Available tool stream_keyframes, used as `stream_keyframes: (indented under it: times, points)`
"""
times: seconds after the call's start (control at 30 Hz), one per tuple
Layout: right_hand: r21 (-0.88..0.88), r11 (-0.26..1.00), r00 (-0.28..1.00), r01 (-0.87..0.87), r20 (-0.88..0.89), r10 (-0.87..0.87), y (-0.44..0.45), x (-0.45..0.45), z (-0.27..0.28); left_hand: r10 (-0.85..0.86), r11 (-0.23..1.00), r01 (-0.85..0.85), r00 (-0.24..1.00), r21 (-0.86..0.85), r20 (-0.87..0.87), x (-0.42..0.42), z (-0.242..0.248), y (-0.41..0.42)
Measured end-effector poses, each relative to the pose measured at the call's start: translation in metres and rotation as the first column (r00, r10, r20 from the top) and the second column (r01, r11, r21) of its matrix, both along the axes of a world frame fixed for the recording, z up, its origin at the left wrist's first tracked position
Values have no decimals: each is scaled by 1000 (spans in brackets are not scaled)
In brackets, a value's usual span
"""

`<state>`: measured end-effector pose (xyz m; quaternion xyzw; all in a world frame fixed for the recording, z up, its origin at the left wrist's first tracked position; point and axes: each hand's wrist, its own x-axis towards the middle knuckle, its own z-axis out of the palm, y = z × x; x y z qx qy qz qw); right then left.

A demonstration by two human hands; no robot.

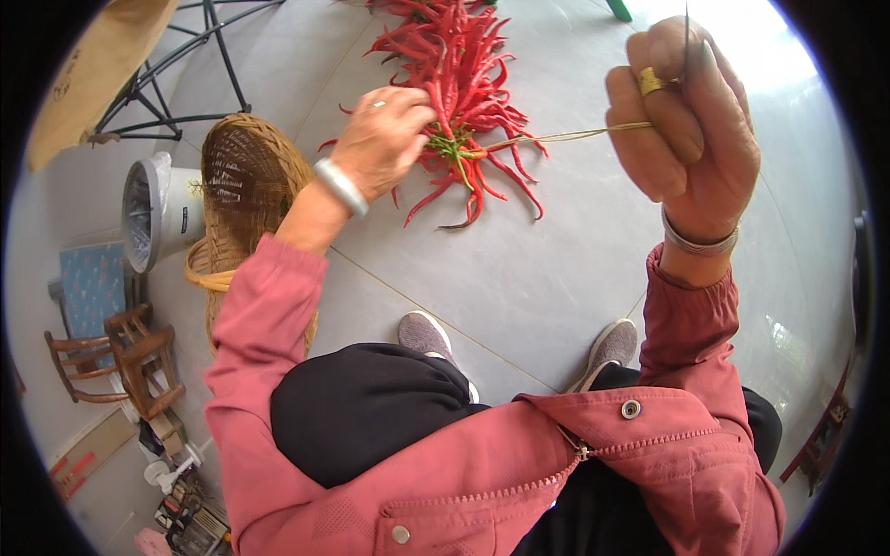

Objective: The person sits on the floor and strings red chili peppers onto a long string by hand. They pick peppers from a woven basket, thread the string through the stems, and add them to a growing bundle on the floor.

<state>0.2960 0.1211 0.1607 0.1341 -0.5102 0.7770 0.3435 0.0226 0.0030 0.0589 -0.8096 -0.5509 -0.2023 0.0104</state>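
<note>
A long bunch of red chili peppers (459,83) lies on the floor, with green stems (450,146) gathered near its close end. My left hand (389,135), wearing a ring and a pale bangle, rests with curled fingers against the bunch's left side. Its fingertips are partly hidden, so a grip there is unclear. Raised at the upper right, my right hand (685,118) pinches a thin needle (687,35) between thumb and finger. A gold thimble ring (651,81) sits on one finger. From the stems, a pale doubled thread (573,136) stretches taut to this hand.
Left of the peppers stands a woven wicker basket (257,156) beside a lined waste bin (142,215). A black metal frame (226,62) is at upper left, small wooden chairs (142,361) farther left. My shoes (424,333) are on the tiled floor (528,285).
</note>
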Motion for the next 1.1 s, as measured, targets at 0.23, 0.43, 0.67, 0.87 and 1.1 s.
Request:
stream_keyframes:
  times: [0.23,0.43,0.67,0.87,1.1]
  points:
    - [-89,971,945,220,266,-190,-6,-8,1,643,685,-729,606,3,468,-50,53,-190]
    - [-86,874,870,-477,94,484,15,-26,-22,885,156,-784,-158,-601,437,-100,-2,-360]
    - [-96,990,889,-106,437,137,13,-19,-34,920,127,-671,354,-731,-165,-119,-85,-401]
    - [22,998,849,67,524,-68,-20,-51,-23,776,232,-596,589,-768,-223,-121,-132,-364]
    - [83,984,789,156,589,-174,-22,-53,-21,893,99,-638,396,-764,-215,-137,-104,-368]
